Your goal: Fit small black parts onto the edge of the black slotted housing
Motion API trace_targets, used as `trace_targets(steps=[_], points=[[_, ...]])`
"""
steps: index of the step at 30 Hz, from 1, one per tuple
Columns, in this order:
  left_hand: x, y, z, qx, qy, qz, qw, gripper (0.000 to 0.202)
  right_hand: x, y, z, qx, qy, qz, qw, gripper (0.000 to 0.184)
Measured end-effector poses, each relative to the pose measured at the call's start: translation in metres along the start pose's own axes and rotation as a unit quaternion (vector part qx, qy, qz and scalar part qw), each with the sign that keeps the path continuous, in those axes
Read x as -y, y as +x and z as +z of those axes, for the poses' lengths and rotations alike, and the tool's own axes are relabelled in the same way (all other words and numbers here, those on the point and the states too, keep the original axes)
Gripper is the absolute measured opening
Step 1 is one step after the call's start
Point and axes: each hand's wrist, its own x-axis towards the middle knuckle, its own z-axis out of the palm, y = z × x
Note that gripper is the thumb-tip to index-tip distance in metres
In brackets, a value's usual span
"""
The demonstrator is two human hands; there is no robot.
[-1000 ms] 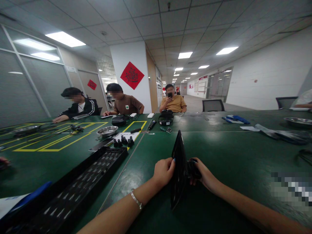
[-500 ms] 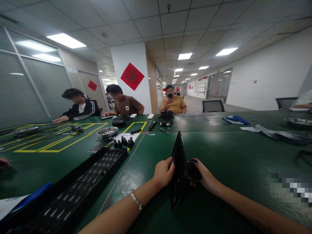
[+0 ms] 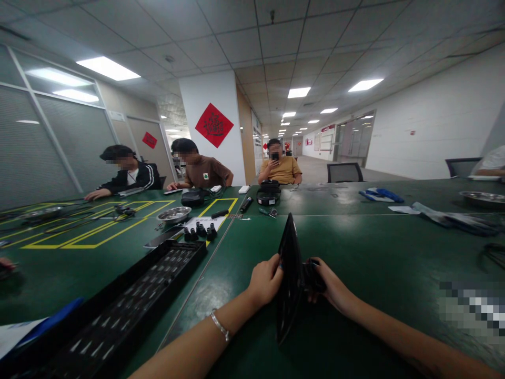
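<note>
- Lower centre: our left hand [image 3: 265,280] is curled tight on a near-upright black panel [image 3: 289,284].
- Right of it: our right hand [image 3: 332,284], half-closed, grasps a black part [image 3: 312,276].

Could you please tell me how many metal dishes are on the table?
3. One dish is left of centre, beyond the long black tray; a second dish is at far left; a third dish is at the right edge. Others could be hidden.

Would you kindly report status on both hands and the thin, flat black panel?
Left hand against panel, left side; right hand gripping bulky dark part, right side. Panel near upright. Long black open-topped tray lies left, apart.
</note>
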Motion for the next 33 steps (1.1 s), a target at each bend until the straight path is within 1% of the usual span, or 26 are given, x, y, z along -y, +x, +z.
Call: trace_targets(steps=[8,14,20,23,27,33], points=[[0.0022,0.0002,0.0028,-0.007,0.011,0.007,1.000,0.026,-0.0015,0.0013,-0.0017,0.007,0.005,-0.003,1.000,0.047],[0.0021,0.0002,0.0012,-0.002,-0.005,0.008,1.000,0.027,-0.0063,0.0037,-0.0039,0.005,0.010,-0.010,1.000,0.047],[-0.0009,0.0000,-0.0013,0.006,-0.011,0.002,1.000,0.028,-0.0025,0.0010,-0.0029,0.004,0.005,-0.005,1.000,0.049],[0.0005,0.0013,0.0002,0.007,-0.012,0.003,1.000,0.029,-0.0045,0.0027,-0.0025,0.001,0.005,0.000,1.000,0.047],[0.0028,0.0023,0.0026,0.003,-0.007,-0.001,1.000,0.030,-0.0076,0.0050,-0.0025,0.002,0.009,-0.009,1.000,0.044],[0.0018,0.0017,0.0010,0.007,-0.024,0.001,1.000,0.031,0.0005,-0.0010,0.0008,0.004,0.001,0.000,1.000,0.049]])
